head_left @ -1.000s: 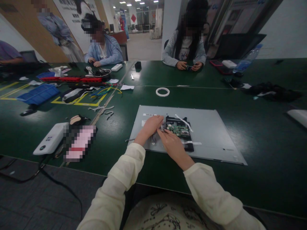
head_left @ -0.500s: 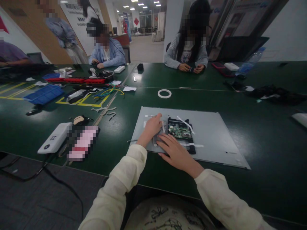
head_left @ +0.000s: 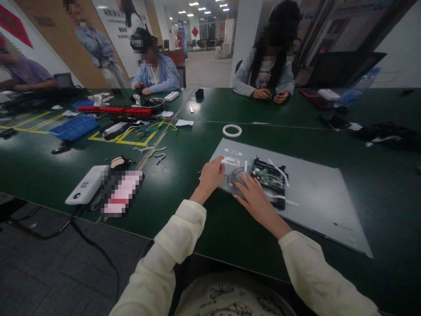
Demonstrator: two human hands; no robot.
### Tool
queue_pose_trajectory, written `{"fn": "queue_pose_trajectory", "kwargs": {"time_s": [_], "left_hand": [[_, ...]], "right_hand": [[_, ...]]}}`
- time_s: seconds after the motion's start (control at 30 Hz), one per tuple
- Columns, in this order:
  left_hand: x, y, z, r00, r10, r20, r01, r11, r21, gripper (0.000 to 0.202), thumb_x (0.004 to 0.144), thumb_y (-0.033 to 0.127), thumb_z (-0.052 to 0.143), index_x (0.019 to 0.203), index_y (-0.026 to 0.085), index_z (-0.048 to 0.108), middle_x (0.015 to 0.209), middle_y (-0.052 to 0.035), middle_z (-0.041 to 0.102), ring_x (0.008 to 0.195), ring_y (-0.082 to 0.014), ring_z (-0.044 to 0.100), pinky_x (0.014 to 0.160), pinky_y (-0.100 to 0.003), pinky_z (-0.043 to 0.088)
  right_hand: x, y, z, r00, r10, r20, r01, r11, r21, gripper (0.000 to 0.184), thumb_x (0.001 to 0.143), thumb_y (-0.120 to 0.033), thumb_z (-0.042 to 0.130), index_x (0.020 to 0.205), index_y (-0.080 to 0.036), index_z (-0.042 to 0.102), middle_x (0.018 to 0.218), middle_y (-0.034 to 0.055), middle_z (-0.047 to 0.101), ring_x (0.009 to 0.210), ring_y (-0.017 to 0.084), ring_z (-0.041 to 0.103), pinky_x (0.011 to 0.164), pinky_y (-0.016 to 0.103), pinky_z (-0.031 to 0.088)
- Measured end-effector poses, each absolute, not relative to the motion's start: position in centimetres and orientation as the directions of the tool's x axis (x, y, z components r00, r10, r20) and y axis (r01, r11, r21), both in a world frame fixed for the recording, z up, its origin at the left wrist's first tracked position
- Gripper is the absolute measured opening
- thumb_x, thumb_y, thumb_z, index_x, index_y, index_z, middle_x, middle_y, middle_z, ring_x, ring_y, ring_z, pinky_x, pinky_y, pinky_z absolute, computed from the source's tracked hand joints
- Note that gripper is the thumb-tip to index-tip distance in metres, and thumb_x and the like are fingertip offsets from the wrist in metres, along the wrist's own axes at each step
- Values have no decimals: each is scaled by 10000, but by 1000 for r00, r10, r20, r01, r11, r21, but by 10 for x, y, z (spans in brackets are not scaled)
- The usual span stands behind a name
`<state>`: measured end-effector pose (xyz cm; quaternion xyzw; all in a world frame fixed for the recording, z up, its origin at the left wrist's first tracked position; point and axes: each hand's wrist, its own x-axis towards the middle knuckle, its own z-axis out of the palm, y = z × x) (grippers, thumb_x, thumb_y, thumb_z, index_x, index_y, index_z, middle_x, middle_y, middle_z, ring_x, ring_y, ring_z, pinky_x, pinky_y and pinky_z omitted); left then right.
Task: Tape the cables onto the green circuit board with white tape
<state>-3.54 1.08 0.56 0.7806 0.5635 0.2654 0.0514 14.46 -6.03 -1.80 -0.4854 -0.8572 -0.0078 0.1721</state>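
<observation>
A flat grey panel [head_left: 315,193] lies tilted across the green table in front of me. Mounted near its middle is a black frame with a green circuit board [head_left: 268,177]. A coiled grey cable [head_left: 234,176] rests on the panel, left of the board. My right hand [head_left: 255,195] lies over this cable with its fingers stretched out flat. At the panel's left end, my left hand [head_left: 211,176] has its fingers curled together by a white label [head_left: 231,161]; whatever they grip is hidden. White tape strips [head_left: 278,171] cross the frame.
A tape roll [head_left: 232,130] lies beyond the panel. To the left are a white power bank [head_left: 87,184], a pink blurred object [head_left: 123,188], tape scraps [head_left: 151,151] and a blue basket [head_left: 74,127]. Two people sit across the table; a bottle [head_left: 357,90] lies at the far right.
The panel has turned clockwise and shifted right on the table. My right hand has moved with it, staying over the cable. My left hand is now by its left edge. The view has shifted slightly left.
</observation>
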Motion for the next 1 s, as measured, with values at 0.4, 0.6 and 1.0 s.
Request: {"fn": "queue_pose_trajectory", "kwargs": {"time_s": [0.4, 0.6, 1.0], "left_hand": [[-29, 0, 12, 254, 918, 305, 864, -357, 354, 259, 899, 211, 363, 1130, 192, 478, 828, -33, 638, 746, -156, 610, 667, -244, 448], [-28, -4, 14, 274, 907, 321, 825, -393, 405, 221, 910, 202, 353, 1089, 183, 482, 819, -20, 627, 708, -129, 601, 625, -224, 436], [-27, -10, 13, 382, 880, 283, 770, -472, 429, 188, 930, 230, 349, 1009, 158, 505, 780, 0, 601, 647, -89, 557, 571, -197, 422]], "right_hand": [[172, -50, -35, -300, 895, 329, 918, 365, -155, 381, 890, -354, 433, 1225, -187, 505, 1372, 147, 359, 1314, 301, 247, 1002, 567, 248], [186, -35, -41, -174, 923, 343, 968, 225, -114, 418, 896, -398, 392, 1247, -190, 483, 1400, 141, 306, 1323, 330, 193, 993, 564, 256], [272, 16, -45, 324, 839, 437, 945, -267, -188, 580, 899, -486, 300, 1301, -85, 418, 1389, 257, 182, 1269, 457, 111, 943, 585, 203]]}}
